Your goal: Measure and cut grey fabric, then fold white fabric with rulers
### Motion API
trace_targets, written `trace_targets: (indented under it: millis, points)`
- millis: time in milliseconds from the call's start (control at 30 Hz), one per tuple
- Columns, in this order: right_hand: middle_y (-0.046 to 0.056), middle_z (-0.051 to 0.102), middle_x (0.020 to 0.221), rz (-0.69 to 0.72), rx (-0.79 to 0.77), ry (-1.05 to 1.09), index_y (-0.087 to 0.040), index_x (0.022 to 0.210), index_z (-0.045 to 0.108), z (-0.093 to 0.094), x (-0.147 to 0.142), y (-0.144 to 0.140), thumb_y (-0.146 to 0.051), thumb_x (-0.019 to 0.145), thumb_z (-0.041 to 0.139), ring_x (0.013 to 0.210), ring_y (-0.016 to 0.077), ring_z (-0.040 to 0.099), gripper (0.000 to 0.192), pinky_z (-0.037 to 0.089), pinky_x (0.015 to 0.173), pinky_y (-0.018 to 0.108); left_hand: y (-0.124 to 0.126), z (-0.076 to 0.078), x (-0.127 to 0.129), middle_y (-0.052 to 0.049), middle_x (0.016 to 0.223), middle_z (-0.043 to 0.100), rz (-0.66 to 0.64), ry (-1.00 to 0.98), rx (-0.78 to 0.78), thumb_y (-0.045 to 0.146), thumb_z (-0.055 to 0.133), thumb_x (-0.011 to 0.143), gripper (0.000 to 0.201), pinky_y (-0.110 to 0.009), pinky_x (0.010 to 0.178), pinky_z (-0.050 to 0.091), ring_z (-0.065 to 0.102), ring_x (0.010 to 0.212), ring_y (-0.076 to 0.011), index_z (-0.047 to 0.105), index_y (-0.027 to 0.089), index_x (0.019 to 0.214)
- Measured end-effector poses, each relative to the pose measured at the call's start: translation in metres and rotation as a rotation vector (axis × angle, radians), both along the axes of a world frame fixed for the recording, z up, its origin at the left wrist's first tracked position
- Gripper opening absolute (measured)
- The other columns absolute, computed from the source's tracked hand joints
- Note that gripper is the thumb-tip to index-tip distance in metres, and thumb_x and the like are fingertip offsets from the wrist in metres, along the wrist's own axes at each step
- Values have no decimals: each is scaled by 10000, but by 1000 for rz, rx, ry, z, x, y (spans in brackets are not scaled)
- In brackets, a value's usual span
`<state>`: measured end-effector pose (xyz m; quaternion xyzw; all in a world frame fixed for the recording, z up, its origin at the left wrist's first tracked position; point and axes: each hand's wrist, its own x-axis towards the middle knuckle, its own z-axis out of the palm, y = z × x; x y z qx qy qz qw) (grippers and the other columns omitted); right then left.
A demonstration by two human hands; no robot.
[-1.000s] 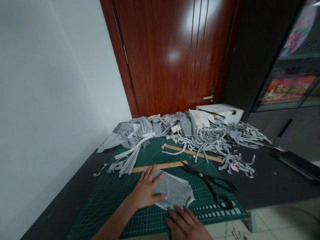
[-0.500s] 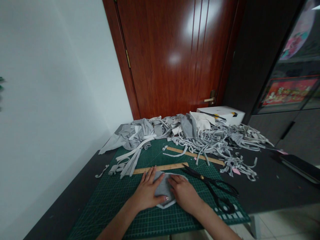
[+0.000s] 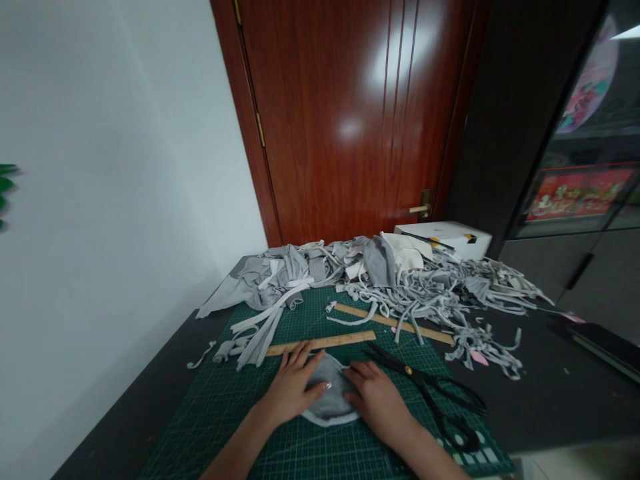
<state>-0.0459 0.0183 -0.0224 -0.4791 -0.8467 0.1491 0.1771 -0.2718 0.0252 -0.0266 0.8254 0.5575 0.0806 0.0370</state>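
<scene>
A small grey fabric piece point(image 3: 331, 399) with a pale, rounded edge lies on the green cutting mat point(image 3: 240, 407). My left hand point(image 3: 294, 385) rests flat over its left side, fingers stretched and thumb spread across the cloth. On the right side lies my right hand point(image 3: 376, 395), fingers slightly bent and thumb apart, touching the cloth near its edge. Black scissors point(image 3: 425, 379) lie to the right of my right hand with the blades apart. Just beyond my fingertips is a wooden ruler point(image 3: 345, 339).
Grey and white fabric scraps point(image 3: 280, 273) and a heap of cut strips point(image 3: 430, 287) spread along the back. A second wooden ruler point(image 3: 415, 325) lies partly beneath strips. A white box point(image 3: 450, 237) stands behind, and a dark flat object point(image 3: 607, 347) sits far right.
My right hand has shifted slightly right, and the hands are a little farther apart. The fabric piece now shows more of its surface and looks rounder at the near edge. The camera view has shifted slightly.
</scene>
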Motion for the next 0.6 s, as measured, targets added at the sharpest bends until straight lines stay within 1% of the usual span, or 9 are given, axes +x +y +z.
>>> trace_targets:
  millis: [67, 100, 167, 267, 333, 400, 433, 533, 600]
  points:
    - [69, 662, 1088, 20, 10, 17, -226, 1110, 671, -2, -4, -8, -105, 846, 454, 1021, 227, 582, 362, 423, 912, 320, 5, 3, -3, -72, 1486, 354, 32, -44, 59, 379, 517, 885, 515, -458, 1120, 223, 310, 1360, -252, 442, 262, 1380]
    - [62, 670, 1018, 40, -13, 20, -230, 1045, 690, -1, -5, -11, -75, 835, 435, 959, 208, 603, 365, 440, 852, 288, 8, 6, -6, -71, 1465, 389, 76, -58, 91, 337, 510, 887, 482, -427, 1110, 258, 361, 1330, -238, 468, 250, 1359]
    - [49, 673, 929, 121, -100, 49, -228, 928, 711, 4, -2, -16, -53, 795, 455, 863, 175, 632, 337, 448, 747, 233, 18, 14, -17, -91, 1412, 451, 230, -50, 147, 263, 503, 880, 432, -383, 1077, 320, 438, 1269, -233, 524, 211, 1308]
    - [20, 682, 893, 223, -180, 201, -237, 872, 715, 26, 19, -8, -54, 738, 492, 822, 151, 644, 318, 445, 708, 206, 35, 29, -44, -161, 1354, 480, 519, 77, 148, 220, 550, 837, 467, -397, 1011, 385, 496, 1201, -285, 532, 148, 1297]
    - [28, 684, 900, 173, -119, 321, -230, 906, 714, 50, 45, 13, -95, 764, 475, 821, 157, 639, 309, 458, 722, 227, 45, 36, -63, -187, 1299, 507, 622, 162, 75, 200, 566, 818, 509, -411, 958, 421, 531, 1151, -308, 511, 136, 1320]
    - [58, 694, 951, 47, 22, 390, -206, 954, 707, 77, 80, 45, -189, 805, 476, 866, 194, 637, 275, 470, 789, 285, 53, 40, -79, -169, 1220, 561, 632, 188, 9, 138, 531, 822, 480, -374, 935, 435, 568, 1102, -280, 535, 144, 1302]
    - [68, 700, 961, -53, 122, 395, -202, 959, 706, 91, 99, 64, -233, 811, 479, 887, 215, 636, 273, 469, 811, 315, 56, 41, -85, -156, 1191, 581, 625, 188, -6, 100, 505, 821, 465, -351, 935, 434, 579, 1086, -262, 556, 147, 1281]
    - [110, 698, 957, -467, 421, 313, -179, 959, 709, 124, 153, 125, -275, 803, 474, 855, 261, 639, 297, 474, 778, 358, 66, 39, -95, -137, 1196, 590, 622, 183, 12, 15, 447, 796, 484, -314, 969, 406, 571, 1105, -232, 591, 140, 1241]
    - [153, 658, 1067, -678, 531, 185, -152, 1090, 672, 137, 178, 162, -270, 850, 420, 892, 287, 629, 367, 466, 779, 379, 73, 34, -101, -125, 1201, 596, 622, 173, 48, -6, 420, 786, 496, -307, 986, 392, 562, 1119, -225, 605, 138, 1222]
